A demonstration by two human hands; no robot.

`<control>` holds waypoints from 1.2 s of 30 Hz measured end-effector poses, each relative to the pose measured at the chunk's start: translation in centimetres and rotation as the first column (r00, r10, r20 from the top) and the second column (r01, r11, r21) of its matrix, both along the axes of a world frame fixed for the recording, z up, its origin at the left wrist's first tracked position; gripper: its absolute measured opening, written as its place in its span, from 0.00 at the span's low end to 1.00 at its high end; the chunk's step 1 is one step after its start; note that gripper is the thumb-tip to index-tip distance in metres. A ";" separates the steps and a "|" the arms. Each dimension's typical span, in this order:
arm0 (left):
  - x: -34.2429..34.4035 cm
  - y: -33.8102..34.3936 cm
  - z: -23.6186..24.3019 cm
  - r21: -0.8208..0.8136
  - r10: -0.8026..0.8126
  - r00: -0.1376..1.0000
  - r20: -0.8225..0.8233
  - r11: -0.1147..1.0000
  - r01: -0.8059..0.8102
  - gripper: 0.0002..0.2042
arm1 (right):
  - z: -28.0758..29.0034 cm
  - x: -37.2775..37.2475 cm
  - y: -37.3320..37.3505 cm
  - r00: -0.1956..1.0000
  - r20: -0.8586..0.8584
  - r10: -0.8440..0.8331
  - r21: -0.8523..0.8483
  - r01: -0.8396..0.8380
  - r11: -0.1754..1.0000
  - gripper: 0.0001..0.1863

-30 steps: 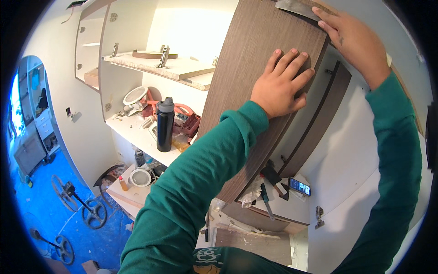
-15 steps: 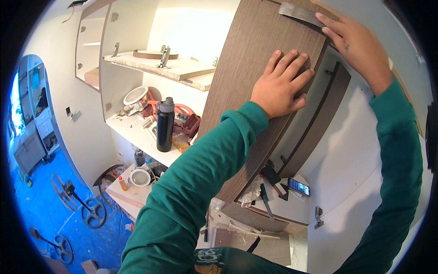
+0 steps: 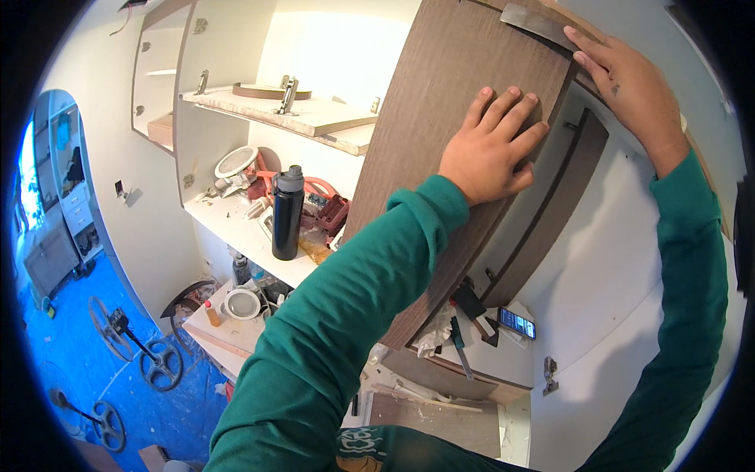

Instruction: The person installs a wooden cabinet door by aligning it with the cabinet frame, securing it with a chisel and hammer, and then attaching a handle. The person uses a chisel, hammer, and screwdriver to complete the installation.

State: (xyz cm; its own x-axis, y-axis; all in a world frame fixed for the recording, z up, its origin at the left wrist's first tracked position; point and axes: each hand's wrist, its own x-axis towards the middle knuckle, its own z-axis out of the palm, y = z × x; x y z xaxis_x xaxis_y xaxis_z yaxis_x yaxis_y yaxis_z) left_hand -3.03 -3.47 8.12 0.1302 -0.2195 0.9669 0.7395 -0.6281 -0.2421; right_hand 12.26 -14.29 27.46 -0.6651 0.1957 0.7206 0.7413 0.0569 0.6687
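Note:
A tall brown wood-grain cabinet door panel (image 3: 440, 102) stands tilted in front of a white cabinet. My left hand (image 3: 489, 146) lies flat on the panel's face, fingers spread, pressing it. My right hand (image 3: 629, 82) rests on the panel's upper right edge, its fingertips on a flat grey metal blade (image 3: 535, 22) laid against the top. Both sleeves are green. Behind the panel a dark long strip (image 3: 550, 220) runs down the cabinet side.
A black bottle (image 3: 287, 212) stands on a white shelf (image 3: 236, 228) among red tools and a white bowl. Loose boards lie on the shelf above (image 3: 307, 118). A phone (image 3: 517, 322) and hand tools lie on the lower counter. Wheeled stands sit on the blue floor (image 3: 118, 370).
My right hand has slid slightly down and right along the panel's top edge with the metal blade. My left hand stays flat on the panel.

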 end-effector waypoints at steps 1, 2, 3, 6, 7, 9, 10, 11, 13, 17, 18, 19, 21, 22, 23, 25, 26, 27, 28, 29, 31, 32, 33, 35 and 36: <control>0.0 0.0 0.0 0.002 -0.003 1.000 0.002 1.000 0.003 0.29 | 0.1 -0.5 0.5 0.999 0.038 0.011 0.043 -0.013 0.999 0.20; 0.2 -0.1 0.0 0.002 -0.019 1.000 0.002 1.000 0.019 0.29 | 0.3 -1.1 1.3 0.997 0.075 0.016 0.086 -0.022 0.996 0.20; 0.4 -0.1 0.1 0.001 -0.035 0.999 0.002 0.999 0.035 0.29 | 0.3 -1.6 1.7 0.994 0.112 0.018 0.127 -0.032 0.991 0.19; 0.1 0.1 0.1 0.000 -0.033 0.999 -0.009 0.999 0.033 0.29 | 0.5 -2.0 0.4 0.992 0.123 -0.003 0.063 -0.005 0.998 0.19; 0.0 0.1 0.1 0.000 -0.025 1.000 -0.014 1.000 0.025 0.29 | 0.4 -1.6 0.3 0.993 0.117 -0.001 0.064 -0.007 0.998 0.19; -0.1 0.1 0.1 0.002 -0.012 1.000 -0.009 1.000 0.012 0.29 | 0.3 -0.6 0.1 0.994 0.107 0.000 0.068 -0.007 0.998 0.19; -0.2 0.1 0.0 0.003 -0.005 1.000 -0.006 1.000 0.005 0.29 | 0.3 -0.4 0.2 0.996 0.086 0.012 0.057 -0.017 0.998 0.19; -0.1 0.0 0.0 0.001 -0.007 1.000 -0.003 1.000 0.007 0.29 | 0.4 -0.2 0.2 0.998 0.065 0.019 0.048 -0.022 0.999 0.19; 0.1 -0.1 0.1 -0.004 -0.009 1.000 0.002 1.000 0.009 0.29 | 0.5 -0.8 0.6 0.997 0.069 0.042 0.059 -0.046 0.997 0.19; 0.3 0.1 0.1 -0.010 -0.034 0.999 -0.006 0.999 0.034 0.29 | 0.4 -1.8 1.2 0.988 0.146 0.052 0.113 -0.069 0.991 0.19; 0.2 0.1 0.1 -0.010 -0.031 1.000 -0.006 0.999 0.031 0.29 | 0.4 -1.7 1.1 0.986 0.158 0.051 0.124 -0.071 0.990 0.19; 0.0 0.2 0.1 -0.010 -0.027 1.000 -0.007 1.000 0.027 0.29 | 0.3 -1.4 0.6 0.994 0.103 0.039 0.078 -0.047 0.996 0.19; -0.1 0.1 0.0 0.001 -0.020 1.000 -0.001 1.000 0.020 0.29 | 0.0 -1.2 -0.8 1.000 -0.003 0.002 -0.017 -0.002 1.000 0.19; -0.1 0.1 -0.1 0.006 -0.015 1.000 0.002 1.000 0.015 0.29 | 0.1 -1.4 -0.3 0.999 0.028 0.017 0.012 -0.017 1.000 0.19; 0.1 0.0 0.0 0.006 -0.020 1.000 0.004 1.000 0.020 0.29 | 0.3 -1.7 0.0 0.998 0.057 0.022 0.043 -0.024 0.999 0.19; 0.4 0.0 0.1 0.007 -0.029 1.000 0.006 1.000 0.029 0.29 | 0.3 -2.5 -0.3 0.999 0.004 -0.033 0.027 0.033 0.999 0.18; 0.5 0.1 0.1 0.007 -0.036 0.999 0.003 0.999 0.036 0.29 | -0.2 -4.5 -1.5 0.992 -0.075 -0.098 -0.028 0.096 0.995 0.18; 0.2 0.2 0.1 0.004 -0.034 0.999 -0.002 0.999 0.034 0.29 | -0.6 -5.6 -2.1 0.976 -0.152 -0.159 -0.090 0.146 0.985 0.18; 0.1 0.2 0.1 0.001 -0.032 0.999 -0.006 0.999 0.032 0.29 | -0.3 -4.5 -1.4 0.994 -0.058 -0.092 -0.044 0.090 0.995 0.18; 0.3 0.1 0.2 0.004 -0.034 0.999 -0.007 0.999 0.034 0.29 | 0.4 -2.6 -0.5 0.999 0.038 -0.036 0.005 0.035 0.999 0.18; 0.0 0.3 0.0 0.001 -0.015 1.000 -0.001 1.000 0.015 0.28 | 0.6 -1.8 0.0 0.997 0.073 -0.034 0.033 0.032 0.999 0.19; 0.0 0.2 0.0 0.000 -0.017 1.000 0.002 1.000 0.017 0.28 | 0.2 -1.9 -0.8 0.995 0.011 -0.101 0.020 0.100 0.995 0.19; 0.0 0.1 0.0 -0.001 -0.019 1.000 0.004 1.000 0.019 0.28 | -0.1 -2.1 -1.2 0.985 -0.051 -0.166 0.002 0.166 0.986 0.19; -0.1 0.0 0.1 -0.003 -0.027 1.000 0.007 1.000 0.027 0.28 | 0.4 -2.8 0.6 0.997 0.074 -0.024 0.076 0.018 0.997 0.19; 0.3 -0.1 0.0 -0.004 -0.045 0.999 0.005 0.999 0.045 0.28 | 0.6 -2.7 1.2 0.990 0.138 0.030 0.106 -0.045 0.993 0.19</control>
State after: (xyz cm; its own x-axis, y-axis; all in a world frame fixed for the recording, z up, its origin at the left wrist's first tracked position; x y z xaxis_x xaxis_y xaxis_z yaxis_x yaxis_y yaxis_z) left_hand -2.74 -3.57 8.16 0.1151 -0.2206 0.9685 0.7119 -0.6617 -0.2353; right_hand 9.51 -13.10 28.09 -0.7636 0.0946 0.6387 0.6419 0.0046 0.7667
